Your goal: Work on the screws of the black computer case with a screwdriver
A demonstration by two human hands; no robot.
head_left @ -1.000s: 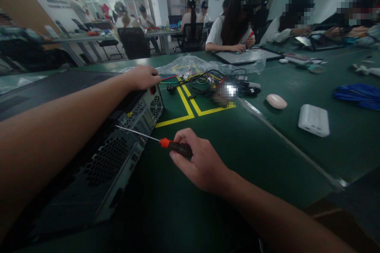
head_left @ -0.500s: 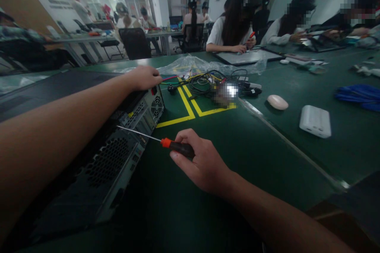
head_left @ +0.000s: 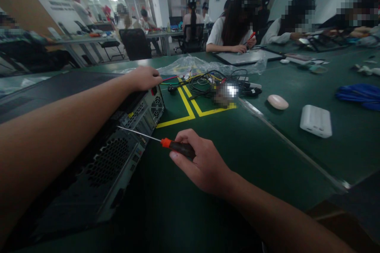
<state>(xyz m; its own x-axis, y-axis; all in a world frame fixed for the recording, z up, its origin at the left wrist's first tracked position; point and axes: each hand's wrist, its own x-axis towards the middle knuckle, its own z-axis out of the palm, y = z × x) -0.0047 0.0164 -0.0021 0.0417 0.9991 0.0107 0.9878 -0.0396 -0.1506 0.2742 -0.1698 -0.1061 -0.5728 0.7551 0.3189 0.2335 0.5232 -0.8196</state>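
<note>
A desktop computer case (head_left: 118, 154) lies on its side on the green table (head_left: 225, 142), its vented rear panel facing me. My left hand (head_left: 145, 78) rests palm down on the case's upper far corner. My right hand (head_left: 202, 162) grips the black and orange handle of a screwdriver (head_left: 166, 142). Its long metal shaft points left, and the tip sits against the rear panel of the case.
A tangle of cables (head_left: 208, 81) and a clear plastic bag (head_left: 196, 65) lie beyond yellow floor-tape lines (head_left: 187, 106). A pink oval object (head_left: 277, 102), a white box (head_left: 316, 121) and blue fabric (head_left: 359, 95) lie to the right. Several people sit working at the far side.
</note>
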